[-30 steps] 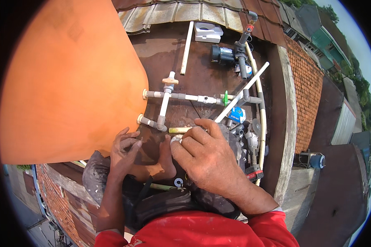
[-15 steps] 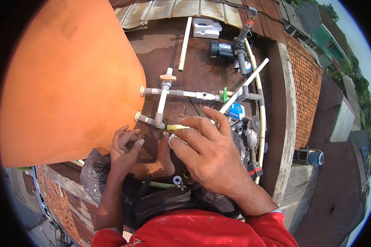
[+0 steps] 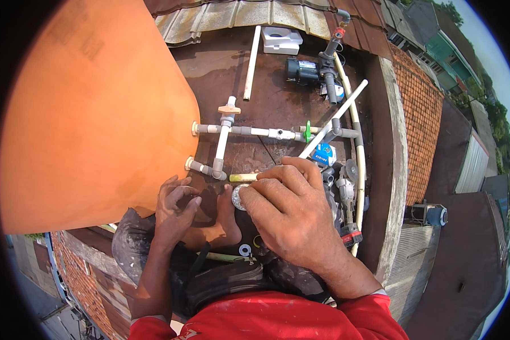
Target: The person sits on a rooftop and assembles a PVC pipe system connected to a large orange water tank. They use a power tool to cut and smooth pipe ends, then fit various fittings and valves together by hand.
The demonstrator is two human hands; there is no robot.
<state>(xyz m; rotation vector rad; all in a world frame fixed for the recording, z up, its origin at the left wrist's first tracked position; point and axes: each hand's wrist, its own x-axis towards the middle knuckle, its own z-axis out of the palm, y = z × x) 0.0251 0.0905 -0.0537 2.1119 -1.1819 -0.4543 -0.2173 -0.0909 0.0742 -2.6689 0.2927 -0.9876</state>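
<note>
My right hand (image 3: pixel 292 212), fingers bent downward, grips a small round whitish-silver disc (image 3: pixel 239 197) by its edge; its kind is not clear. To the left, my left hand (image 3: pixel 175 209) is raised with fingers curled and the thumb close to them in a pinch. Whatever lies between those fingertips is too thin or hidden to make out. Just beyond the disc lies a short yellowish pipe piece (image 3: pixel 242 178). A grey elbow (image 3: pixel 218 168) joins white pipe to the lower outlet of the orange tank (image 3: pixel 102 124). A small white ring-shaped roll (image 3: pixel 244 250) rests by my lap.
White-and-grey pipework with an orange-handled valve (image 3: pixel 229 110) and a green-handled valve (image 3: pixel 307 131) crosses ahead. A dark pump (image 3: pixel 303 71) stands farther back. At right lie a blue box (image 3: pixel 324 154), a power tool (image 3: pixel 347 198) and long pipes (image 3: pixel 361 164) beside the roof's edge (image 3: pixel 395 170).
My right hand has shifted slightly down, and the disc now shows more of its face. The left hand has moved slightly, its fingers still curled.
</note>
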